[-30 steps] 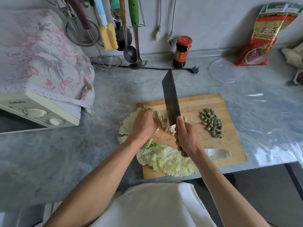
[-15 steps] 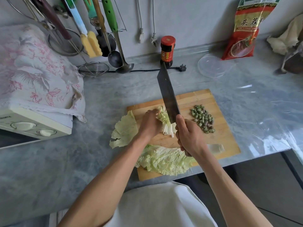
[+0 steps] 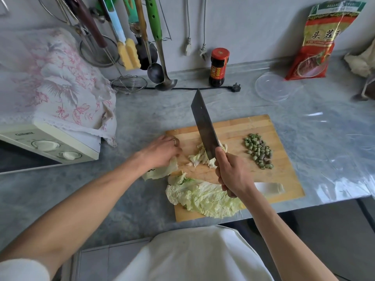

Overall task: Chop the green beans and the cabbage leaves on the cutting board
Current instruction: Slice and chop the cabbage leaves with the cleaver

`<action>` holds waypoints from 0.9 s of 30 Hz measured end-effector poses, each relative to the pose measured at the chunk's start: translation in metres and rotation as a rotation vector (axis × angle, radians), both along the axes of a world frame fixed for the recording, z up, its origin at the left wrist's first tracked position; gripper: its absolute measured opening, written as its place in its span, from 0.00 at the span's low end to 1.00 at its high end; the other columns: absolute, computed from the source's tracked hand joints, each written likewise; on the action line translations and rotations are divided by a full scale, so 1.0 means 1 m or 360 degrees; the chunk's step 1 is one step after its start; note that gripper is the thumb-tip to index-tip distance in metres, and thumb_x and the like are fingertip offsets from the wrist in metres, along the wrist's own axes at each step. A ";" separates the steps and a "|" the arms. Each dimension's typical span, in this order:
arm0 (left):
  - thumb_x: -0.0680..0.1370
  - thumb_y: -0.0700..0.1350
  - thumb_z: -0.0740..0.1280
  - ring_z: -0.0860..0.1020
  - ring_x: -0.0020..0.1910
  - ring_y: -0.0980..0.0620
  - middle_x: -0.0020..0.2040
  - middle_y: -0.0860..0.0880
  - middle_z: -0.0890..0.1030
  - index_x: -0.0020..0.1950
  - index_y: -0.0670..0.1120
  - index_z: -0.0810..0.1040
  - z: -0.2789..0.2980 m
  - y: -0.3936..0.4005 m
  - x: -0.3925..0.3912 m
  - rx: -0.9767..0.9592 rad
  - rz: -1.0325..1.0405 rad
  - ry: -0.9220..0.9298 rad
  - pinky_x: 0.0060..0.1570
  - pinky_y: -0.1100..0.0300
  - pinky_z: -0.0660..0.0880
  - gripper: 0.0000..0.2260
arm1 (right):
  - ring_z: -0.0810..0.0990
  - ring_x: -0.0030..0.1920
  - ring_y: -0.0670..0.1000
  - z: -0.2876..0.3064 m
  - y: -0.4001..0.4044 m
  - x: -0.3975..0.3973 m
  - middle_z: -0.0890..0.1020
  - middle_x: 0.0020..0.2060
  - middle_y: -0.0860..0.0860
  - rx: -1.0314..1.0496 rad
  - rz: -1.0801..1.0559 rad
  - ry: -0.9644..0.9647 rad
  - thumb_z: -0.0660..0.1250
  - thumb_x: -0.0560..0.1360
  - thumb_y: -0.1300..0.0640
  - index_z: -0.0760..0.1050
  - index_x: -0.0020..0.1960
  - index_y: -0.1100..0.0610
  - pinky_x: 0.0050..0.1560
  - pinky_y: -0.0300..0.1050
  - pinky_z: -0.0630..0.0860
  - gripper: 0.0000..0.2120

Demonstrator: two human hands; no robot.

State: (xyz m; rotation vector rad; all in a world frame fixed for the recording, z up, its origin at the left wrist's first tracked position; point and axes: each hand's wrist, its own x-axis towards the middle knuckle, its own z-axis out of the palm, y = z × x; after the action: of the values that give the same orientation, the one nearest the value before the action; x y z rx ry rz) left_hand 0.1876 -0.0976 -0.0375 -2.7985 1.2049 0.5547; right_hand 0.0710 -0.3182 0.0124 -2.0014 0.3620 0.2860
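Note:
A wooden cutting board (image 3: 284, 175) lies on the grey counter. My right hand (image 3: 233, 175) grips the handle of a cleaver (image 3: 204, 126), whose blade stands over a small heap of chopped cabbage (image 3: 199, 158) in the board's middle. At the board's left edge, my left hand (image 3: 162, 152) lies over a pale cabbage leaf (image 3: 160, 171), fingers curled on it. Another whole cabbage leaf (image 3: 203, 196) lies across the board's front edge, with its white stalk end (image 3: 269, 187) past my right wrist. Chopped green beans (image 3: 258, 151) sit in a pile at the board's right.
A microwave (image 3: 50, 145) under a floral cloth (image 3: 50, 82) stands at the left. Utensils hang on the back wall above a wire strainer (image 3: 128, 84). A sauce jar (image 3: 218, 66), a power plug (image 3: 235, 88), a clear plastic lid (image 3: 273, 87) and a red food bag (image 3: 318, 41) sit at the back.
My left hand has moved left, away from the blade, onto the leaf at the board's left edge. Cut cabbage pieces now lie loose beside the cleaver.

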 end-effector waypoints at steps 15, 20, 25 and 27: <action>0.76 0.36 0.66 0.76 0.57 0.48 0.52 0.52 0.81 0.57 0.51 0.80 -0.002 -0.027 0.020 0.0015 -0.0273 -0.0129 0.60 0.53 0.71 0.14 | 0.72 0.21 0.49 -0.006 0.006 0.000 0.74 0.27 0.55 0.0070 -0.0074 0.0059 0.53 0.83 0.41 0.71 0.38 0.61 0.21 0.40 0.67 0.27; 0.70 0.31 0.71 0.80 0.58 0.41 0.55 0.44 0.83 0.55 0.44 0.84 -0.021 -0.002 0.007 -0.0770 0.0402 -0.0113 0.62 0.48 0.75 0.16 | 0.72 0.21 0.49 -0.005 0.013 0.001 0.74 0.26 0.54 0.0115 -0.0026 0.0082 0.53 0.83 0.41 0.71 0.38 0.59 0.23 0.44 0.70 0.26; 0.71 0.39 0.73 0.81 0.55 0.42 0.56 0.45 0.82 0.53 0.44 0.84 -0.041 0.014 -0.040 -0.0905 0.0668 -0.0190 0.58 0.48 0.77 0.12 | 0.72 0.25 0.52 -0.006 0.027 0.001 0.74 0.28 0.53 0.0283 -0.0037 0.0230 0.53 0.82 0.38 0.71 0.38 0.58 0.26 0.47 0.71 0.26; 0.71 0.50 0.71 0.78 0.61 0.45 0.59 0.47 0.81 0.55 0.47 0.84 -0.050 0.018 -0.052 -0.0893 0.0683 -0.0179 0.64 0.50 0.73 0.15 | 0.72 0.26 0.53 -0.007 0.033 0.001 0.74 0.29 0.53 0.0314 -0.0041 0.0287 0.53 0.82 0.37 0.72 0.39 0.58 0.26 0.48 0.71 0.27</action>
State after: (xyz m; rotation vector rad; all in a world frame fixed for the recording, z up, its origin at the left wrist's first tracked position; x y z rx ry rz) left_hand 0.1353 -0.0799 -0.0873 -3.5360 0.8334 0.0600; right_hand 0.0719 -0.2854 0.0056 -1.7811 0.4548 0.4699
